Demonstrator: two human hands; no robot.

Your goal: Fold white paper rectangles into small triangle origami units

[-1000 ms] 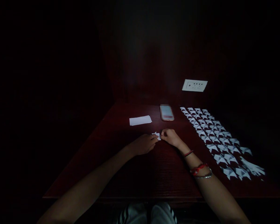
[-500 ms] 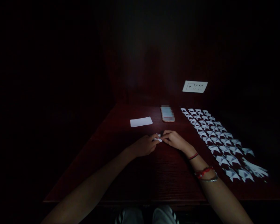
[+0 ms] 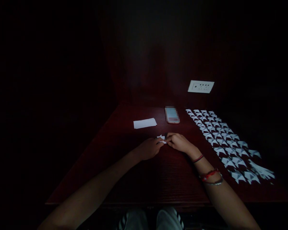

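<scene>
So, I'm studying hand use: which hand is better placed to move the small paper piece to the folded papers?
Probably the right hand: it is at the small paper piece, on the side nearer the folded papers; the left hand is farther away.

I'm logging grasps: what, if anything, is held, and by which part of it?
Small folded white paper: left grip at its near-left side, right grip at its right edge. Whether pinched or merely pressed down, I cannot tell.
</scene>
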